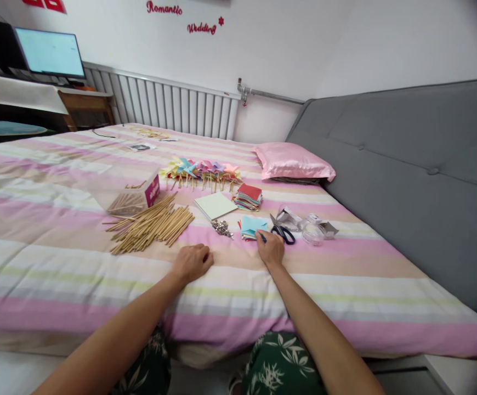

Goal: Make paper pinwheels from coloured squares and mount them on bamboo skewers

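While the left hand (192, 263) rests loosely curled on the bed (111, 286), nearer its front edge than the bundle of sticks (152, 227), I can't tell whether it hides anything. From where I stand, the right hand (272, 250) has bent fingers at the blue paper (253, 224) topping a small stack, toward the headboard edge; its grip is unclear. Just beside it lie dark-handled scissors (283, 235); paper pinwheels (201, 169) are gathered farther toward the radiator edge.
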A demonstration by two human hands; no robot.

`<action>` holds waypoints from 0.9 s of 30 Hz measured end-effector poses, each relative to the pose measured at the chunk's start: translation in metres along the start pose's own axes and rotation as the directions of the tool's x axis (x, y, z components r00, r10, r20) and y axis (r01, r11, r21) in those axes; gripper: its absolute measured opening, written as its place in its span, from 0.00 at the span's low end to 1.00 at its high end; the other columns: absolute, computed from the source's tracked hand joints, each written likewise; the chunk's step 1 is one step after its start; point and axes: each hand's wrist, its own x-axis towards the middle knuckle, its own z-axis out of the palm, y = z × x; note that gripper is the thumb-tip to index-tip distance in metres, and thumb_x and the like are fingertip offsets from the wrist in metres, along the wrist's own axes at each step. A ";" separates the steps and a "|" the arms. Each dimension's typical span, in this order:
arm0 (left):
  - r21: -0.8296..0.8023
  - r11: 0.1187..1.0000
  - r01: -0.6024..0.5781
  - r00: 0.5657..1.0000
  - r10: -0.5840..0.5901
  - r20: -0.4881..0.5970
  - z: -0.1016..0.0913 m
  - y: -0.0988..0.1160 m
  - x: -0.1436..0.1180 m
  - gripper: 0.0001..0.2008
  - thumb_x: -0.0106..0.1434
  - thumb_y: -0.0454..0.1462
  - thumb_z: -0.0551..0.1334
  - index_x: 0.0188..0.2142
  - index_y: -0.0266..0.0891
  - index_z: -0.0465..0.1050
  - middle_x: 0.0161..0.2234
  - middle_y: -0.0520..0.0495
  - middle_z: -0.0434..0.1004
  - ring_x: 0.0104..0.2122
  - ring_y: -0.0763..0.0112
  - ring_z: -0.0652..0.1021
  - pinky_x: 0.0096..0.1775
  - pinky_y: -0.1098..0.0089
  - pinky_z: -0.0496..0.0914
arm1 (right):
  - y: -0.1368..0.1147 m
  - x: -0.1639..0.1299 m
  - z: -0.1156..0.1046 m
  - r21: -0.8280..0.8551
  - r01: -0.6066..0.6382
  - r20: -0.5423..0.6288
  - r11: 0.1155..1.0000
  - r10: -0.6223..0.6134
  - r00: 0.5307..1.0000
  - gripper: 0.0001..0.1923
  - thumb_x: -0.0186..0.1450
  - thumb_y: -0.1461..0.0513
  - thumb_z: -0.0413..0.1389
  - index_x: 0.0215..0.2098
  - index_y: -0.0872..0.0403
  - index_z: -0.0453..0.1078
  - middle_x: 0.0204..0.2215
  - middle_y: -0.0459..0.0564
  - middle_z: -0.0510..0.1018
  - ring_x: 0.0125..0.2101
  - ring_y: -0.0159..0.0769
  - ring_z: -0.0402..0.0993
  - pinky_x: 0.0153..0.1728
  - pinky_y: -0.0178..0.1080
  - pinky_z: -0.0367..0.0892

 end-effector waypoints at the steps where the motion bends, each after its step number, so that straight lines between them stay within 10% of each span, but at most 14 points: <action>1: -0.001 1.000 -0.001 1.000 0.001 0.000 0.000 0.000 0.000 0.17 0.64 0.42 0.49 0.27 0.38 0.71 0.28 0.44 0.76 0.27 0.64 0.75 0.31 0.67 0.61 | 0.001 0.000 0.000 -0.004 -0.010 -0.003 1.000 0.010 1.000 0.17 0.67 0.57 0.47 0.40 0.54 0.76 0.37 0.53 0.81 0.37 0.38 0.74 0.46 0.39 0.58; 16: -0.015 1.000 -0.001 1.000 0.001 0.001 -0.002 0.001 0.000 0.16 0.64 0.41 0.49 0.27 0.37 0.71 0.28 0.43 0.76 0.28 0.64 0.75 0.31 0.67 0.61 | 0.001 -0.005 -0.005 0.047 -0.282 -0.321 0.958 0.282 0.904 0.21 0.68 0.57 0.40 0.47 0.58 0.71 0.37 0.59 0.79 0.36 0.44 0.73 0.37 0.39 0.62; 27: -0.019 1.000 -0.002 1.000 0.002 -0.006 -0.002 -0.001 -0.001 0.16 0.64 0.41 0.49 0.26 0.38 0.70 0.28 0.44 0.76 0.27 0.65 0.75 0.31 0.67 0.62 | 0.000 -0.006 -0.006 0.095 -0.208 -0.324 0.973 0.228 0.918 0.14 0.64 0.63 0.45 0.42 0.56 0.70 0.38 0.56 0.79 0.38 0.42 0.73 0.41 0.40 0.61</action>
